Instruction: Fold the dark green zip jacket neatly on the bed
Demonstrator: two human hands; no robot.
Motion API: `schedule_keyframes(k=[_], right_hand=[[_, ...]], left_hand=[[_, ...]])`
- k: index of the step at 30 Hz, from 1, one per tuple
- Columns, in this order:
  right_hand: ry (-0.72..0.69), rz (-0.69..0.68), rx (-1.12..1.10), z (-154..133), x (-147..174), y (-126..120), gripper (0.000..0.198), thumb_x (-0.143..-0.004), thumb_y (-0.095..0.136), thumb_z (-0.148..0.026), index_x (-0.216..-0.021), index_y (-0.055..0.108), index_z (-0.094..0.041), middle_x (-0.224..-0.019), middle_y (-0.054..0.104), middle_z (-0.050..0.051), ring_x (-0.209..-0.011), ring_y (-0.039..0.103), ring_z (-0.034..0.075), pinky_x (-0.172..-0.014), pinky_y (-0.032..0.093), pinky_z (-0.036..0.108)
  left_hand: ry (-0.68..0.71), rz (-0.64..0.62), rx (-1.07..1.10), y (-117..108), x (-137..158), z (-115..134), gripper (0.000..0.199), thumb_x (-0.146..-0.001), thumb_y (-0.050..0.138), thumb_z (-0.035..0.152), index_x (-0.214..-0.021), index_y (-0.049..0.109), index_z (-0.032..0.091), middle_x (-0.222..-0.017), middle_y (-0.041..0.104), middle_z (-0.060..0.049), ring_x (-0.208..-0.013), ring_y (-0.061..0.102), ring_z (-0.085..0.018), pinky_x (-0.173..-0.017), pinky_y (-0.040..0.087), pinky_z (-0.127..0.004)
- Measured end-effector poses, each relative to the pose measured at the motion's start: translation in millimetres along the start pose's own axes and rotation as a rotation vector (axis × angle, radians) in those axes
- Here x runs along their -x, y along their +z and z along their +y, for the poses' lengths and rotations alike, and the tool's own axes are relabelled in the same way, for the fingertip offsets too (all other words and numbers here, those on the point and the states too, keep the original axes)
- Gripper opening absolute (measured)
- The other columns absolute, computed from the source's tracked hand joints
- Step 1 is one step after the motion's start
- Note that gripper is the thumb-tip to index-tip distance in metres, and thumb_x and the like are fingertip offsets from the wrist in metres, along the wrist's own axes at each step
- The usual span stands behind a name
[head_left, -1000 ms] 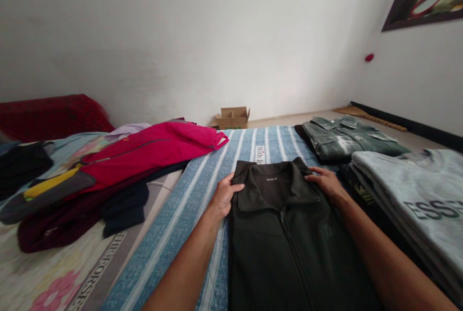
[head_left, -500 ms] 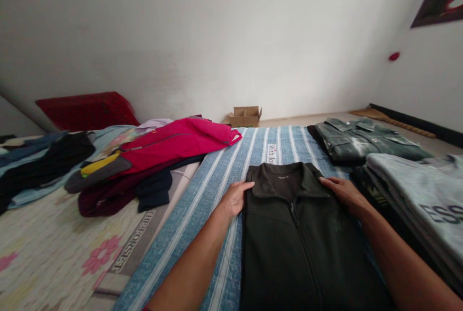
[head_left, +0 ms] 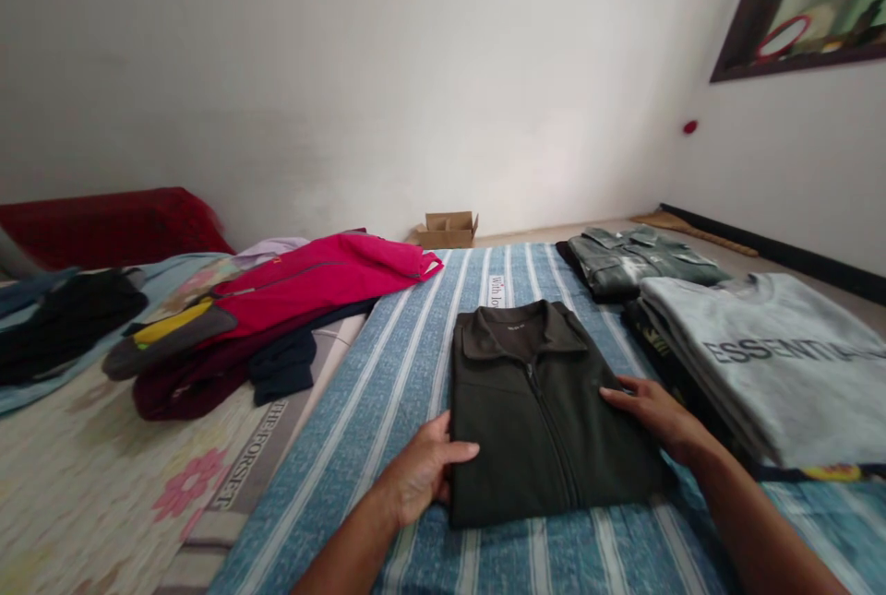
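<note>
Jacket (head_left: pixel 546 410) looks like soft fleece – light, floppy, holds no shape, so I'd support both side edges near the bottom fold. It's dark green with a zip front, collar up top, folded square on the striped bed sheet (head_left: pixel 388 364). Left hand (head_left: pixel 419 480) and right hand (head_left: pixel 654 410) lie flat and open on its edges – nothing gripped.

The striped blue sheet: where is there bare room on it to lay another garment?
Bare striped blue sheet lies between the dark zip jacket and the pink jacket pile. The right is crowded: the grey sweatshirt stack and green shirt. Left hand and right hand flank the jacket.
</note>
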State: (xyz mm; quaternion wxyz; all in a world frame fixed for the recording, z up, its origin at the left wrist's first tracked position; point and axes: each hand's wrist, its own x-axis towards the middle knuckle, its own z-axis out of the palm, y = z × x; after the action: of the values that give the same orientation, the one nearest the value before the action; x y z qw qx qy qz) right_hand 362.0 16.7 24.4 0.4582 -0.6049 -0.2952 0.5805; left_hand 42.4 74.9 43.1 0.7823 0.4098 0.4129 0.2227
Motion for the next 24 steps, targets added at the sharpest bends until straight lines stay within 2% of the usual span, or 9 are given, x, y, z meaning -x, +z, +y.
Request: schedule_keyframes(k=[3, 5, 9, 15, 20, 24], right_hand=[[-0.02, 0.071, -0.082, 4.4, 3.5, 9.2, 0.025, -0.072, 0.066, -0.026, -0.094, 0.065, -0.016, -0.077, 0.071, 0.007, -0.069, 0.067, 0.021, -0.068, 0.053, 0.032], [-0.057, 0.122, -0.139, 7.1, 5.8, 16.4, 0.019, -0.072, 0.063, -0.021, -0.09, 0.064, -0.016, -0.073, 0.071, 0.006, -0.067, 0.067, 0.02, -0.068, 0.053, 0.032], [-0.1, 0.257, -0.099, 13.8, 7.4, 27.4, 0.022, -0.072, 0.059, -0.017, -0.094, 0.061, -0.016, -0.072, 0.069, 0.003, -0.066, 0.066, 0.019, -0.063, 0.054, 0.032], [-0.135, 0.39, -0.01, 20.4, 3.5, 28.4, 0.027, -0.068, 0.063, -0.017, -0.095, 0.063, -0.017, -0.074, 0.069, 0.0, -0.069, 0.066, 0.018, -0.064, 0.052, 0.028], [-0.176, 0.44, 0.056, 21.5, 3.6, 27.8, 0.027, -0.068, 0.064, -0.019, -0.094, 0.064, -0.018, -0.073, 0.068, -0.001, -0.072, 0.065, 0.016, -0.066, 0.05, 0.025], [-0.189, 0.442, 0.082, 22.7, 4.0, 26.8, 0.026, -0.068, 0.064, -0.02, -0.094, 0.064, -0.017, -0.074, 0.068, 0.0, -0.072, 0.065, 0.016, -0.065, 0.05, 0.025]], left_hand=[[0.059, -0.003, 0.026, 3.2, 1.5, 12.8, 0.073, -0.057, 0.076, 0.012, -0.124, 0.049, 0.015, -0.111, 0.067, -0.013, -0.098, 0.064, -0.027, -0.079, 0.052, -0.031], [0.07, 0.02, 0.01, 4.3, 2.8, 23.7, 0.073, -0.056, 0.077, 0.013, -0.124, 0.05, 0.015, -0.111, 0.067, -0.012, -0.101, 0.063, -0.027, -0.083, 0.051, -0.03], [0.006, 0.144, -0.097, 6.0, 5.0, 35.0, 0.079, -0.051, 0.08, 0.015, -0.124, 0.05, 0.017, -0.105, 0.07, -0.009, -0.095, 0.066, -0.025, -0.075, 0.054, -0.025], [-0.036, 0.255, -0.18, 9.5, 6.3, 31.1, 0.078, -0.049, 0.077, 0.009, -0.121, 0.049, 0.019, -0.094, 0.073, -0.004, -0.084, 0.069, -0.021, -0.066, 0.055, -0.022], [0.016, 0.264, -0.214, 10.5, 4.4, 29.4, 0.05, -0.066, 0.061, -0.002, -0.11, 0.056, 0.022, -0.087, 0.074, 0.002, -0.079, 0.07, -0.017, -0.065, 0.054, -0.02], [0.048, 0.278, -0.192, 11.2, 3.0, 28.0, 0.048, -0.074, 0.049, -0.008, -0.107, 0.059, 0.025, -0.086, 0.074, 0.005, -0.077, 0.07, -0.015, -0.063, 0.054, -0.02]])
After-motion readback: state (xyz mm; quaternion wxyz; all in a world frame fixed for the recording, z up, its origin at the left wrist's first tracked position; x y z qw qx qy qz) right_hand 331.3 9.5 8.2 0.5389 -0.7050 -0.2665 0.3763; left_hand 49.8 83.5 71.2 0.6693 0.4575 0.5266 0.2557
